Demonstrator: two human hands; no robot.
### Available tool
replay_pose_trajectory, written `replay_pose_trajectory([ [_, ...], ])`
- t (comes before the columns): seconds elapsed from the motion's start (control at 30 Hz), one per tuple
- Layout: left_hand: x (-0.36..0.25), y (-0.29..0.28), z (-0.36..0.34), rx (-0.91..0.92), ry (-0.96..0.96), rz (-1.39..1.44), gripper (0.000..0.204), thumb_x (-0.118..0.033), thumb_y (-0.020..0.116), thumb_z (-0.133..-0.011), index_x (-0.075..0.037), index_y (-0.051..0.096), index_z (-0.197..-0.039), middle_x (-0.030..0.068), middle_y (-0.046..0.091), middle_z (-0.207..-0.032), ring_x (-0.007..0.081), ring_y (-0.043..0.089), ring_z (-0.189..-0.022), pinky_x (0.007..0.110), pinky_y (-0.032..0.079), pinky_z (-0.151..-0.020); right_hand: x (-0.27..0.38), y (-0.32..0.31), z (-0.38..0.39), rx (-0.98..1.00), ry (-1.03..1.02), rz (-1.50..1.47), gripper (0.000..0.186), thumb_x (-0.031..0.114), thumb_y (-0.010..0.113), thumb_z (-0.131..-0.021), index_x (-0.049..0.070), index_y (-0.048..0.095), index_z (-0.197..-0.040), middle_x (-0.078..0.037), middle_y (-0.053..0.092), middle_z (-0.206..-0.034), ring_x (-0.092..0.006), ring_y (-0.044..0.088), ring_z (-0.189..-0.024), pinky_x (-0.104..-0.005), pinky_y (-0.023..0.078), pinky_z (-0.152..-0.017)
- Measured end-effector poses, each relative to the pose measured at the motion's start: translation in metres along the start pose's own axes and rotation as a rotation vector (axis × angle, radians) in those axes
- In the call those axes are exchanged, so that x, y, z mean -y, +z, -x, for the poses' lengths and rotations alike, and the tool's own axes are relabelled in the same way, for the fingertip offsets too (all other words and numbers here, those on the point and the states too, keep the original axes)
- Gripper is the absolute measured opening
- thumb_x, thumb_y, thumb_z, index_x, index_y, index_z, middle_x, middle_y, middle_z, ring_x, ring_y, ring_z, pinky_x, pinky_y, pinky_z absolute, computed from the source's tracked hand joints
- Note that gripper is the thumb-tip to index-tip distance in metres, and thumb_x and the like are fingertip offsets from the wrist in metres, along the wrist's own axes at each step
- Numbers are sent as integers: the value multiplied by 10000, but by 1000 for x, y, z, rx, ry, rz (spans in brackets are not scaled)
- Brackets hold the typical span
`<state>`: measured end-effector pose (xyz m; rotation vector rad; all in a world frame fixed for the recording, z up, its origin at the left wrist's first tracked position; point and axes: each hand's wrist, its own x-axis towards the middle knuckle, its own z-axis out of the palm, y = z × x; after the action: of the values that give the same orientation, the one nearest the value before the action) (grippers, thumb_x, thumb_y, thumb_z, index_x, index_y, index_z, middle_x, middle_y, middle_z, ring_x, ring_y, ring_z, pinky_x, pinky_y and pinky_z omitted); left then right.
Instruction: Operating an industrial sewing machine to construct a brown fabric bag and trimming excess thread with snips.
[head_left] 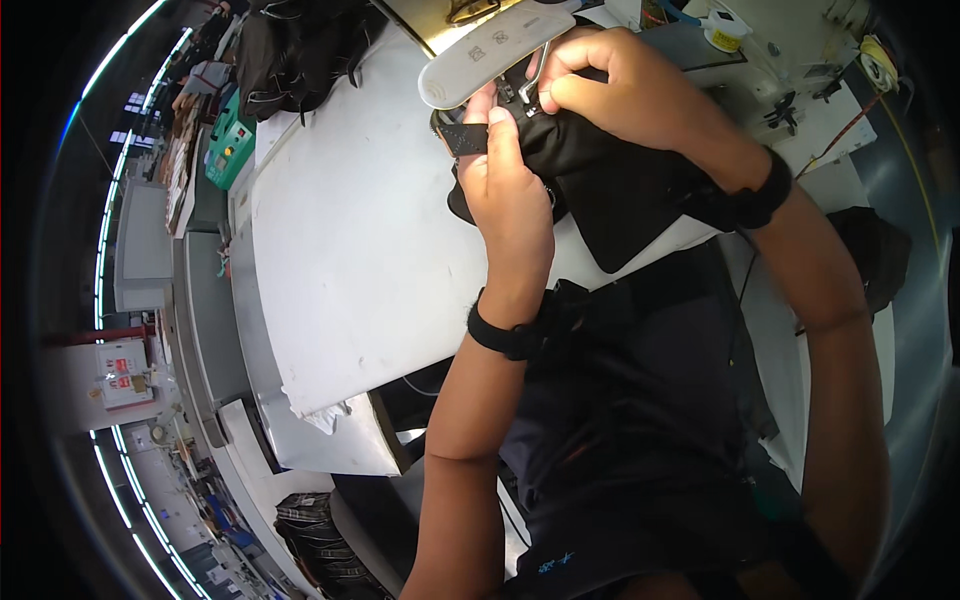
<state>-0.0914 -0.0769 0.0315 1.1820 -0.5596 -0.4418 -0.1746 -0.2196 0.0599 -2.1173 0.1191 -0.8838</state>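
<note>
My left hand (512, 195) pinches a small black textured flap (463, 140) between thumb and fingers, at the left end of a bunched piece of black fabric (610, 195). The fabric lies under the white sewing machine head (495, 55) and hangs over the table's near edge. My right hand (625, 90) is curled beside the metal presser foot (530, 97), thumb and forefinger closed together next to a bent metal rod. What those fingertips grip is hidden. The machine head covers part of the left fingertips.
The white tabletop (350, 240) stretches to the left. A heap of black fabric (300, 55) lies at its far left, near a green box (230, 140). At the far right stand a thread spool (725, 32) and a yellowish cord coil (880, 68). Dark cloth (868, 255) hangs beyond my right arm.
</note>
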Motion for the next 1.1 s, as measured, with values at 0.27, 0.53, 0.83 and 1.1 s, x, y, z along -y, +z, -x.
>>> replay_pose_trajectory([
  [0.27,-7,5,0,64,-22,79,457,-157,420,-1097,81,453,-1485,182,566,-1403,176,587,-1219,279,459,-1009,6,-32,-1,276,223,-145,304,177,516,-965,-19,685,-808,-85,689,-946,-169,627,-981,-318,471,-915],
  [0.53,-18,6,5,86,-62,127,504,-175,412,-1106,122,383,-1511,218,485,-1509,211,515,-1343,316,389,-1128,-2,-21,-3,274,130,-253,324,200,526,-1007,-18,662,-810,-71,678,-908,-158,641,-904,-308,485,-888],
  [0.83,-9,7,-2,60,-73,145,511,-173,428,-1108,136,368,-1510,226,467,-1524,218,469,-1390,318,359,-1154,10,-56,10,150,158,182,270,245,650,-988,-6,648,-888,-101,689,-797,-229,597,-580,-377,443,-555],
  [1.1,-7,6,-2,58,-84,175,525,-147,441,-1087,133,350,-1521,217,446,-1536,214,483,-1372,320,361,-1153,23,-46,30,-175,-312,1009,186,192,697,-897,68,631,-775,-103,596,-686,-262,616,-738,-399,463,-741],
])
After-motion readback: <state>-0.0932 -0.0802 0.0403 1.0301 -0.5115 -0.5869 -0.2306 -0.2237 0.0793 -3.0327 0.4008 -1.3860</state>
